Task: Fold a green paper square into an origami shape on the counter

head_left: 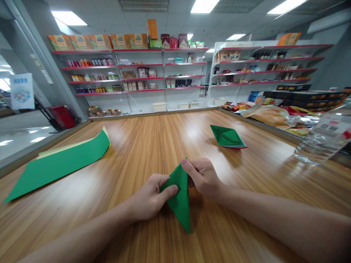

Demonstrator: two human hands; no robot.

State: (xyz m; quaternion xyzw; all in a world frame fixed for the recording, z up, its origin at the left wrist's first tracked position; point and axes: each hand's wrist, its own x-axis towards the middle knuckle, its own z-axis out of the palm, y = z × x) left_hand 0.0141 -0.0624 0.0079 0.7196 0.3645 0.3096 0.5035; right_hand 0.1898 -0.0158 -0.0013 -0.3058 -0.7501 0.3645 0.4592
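Held up over the table's near middle is a piece of folded green paper [179, 201], a pointed shape with one tip hanging down. My left hand [150, 195] pinches its left side, thumb lying across the front face. At the upper right edge, my right hand [204, 177] grips the paper near its top tip between thumb and fingers. Some of my right fingers are hidden behind it. Farther off to the right sits a folded green paper boat [227, 137]. Over on the left lies a green paper sheet [63, 164], its far end curling up above a pale yellow layer.
The wood-grain table [131, 146] has a raised edge. A clear plastic bottle [318, 138] stands at the right, beside packaged snacks [274, 115] and stacked black boxes [307, 98]. Stocked shelves [139, 65] line the back. A sign [22, 91] stands far left.
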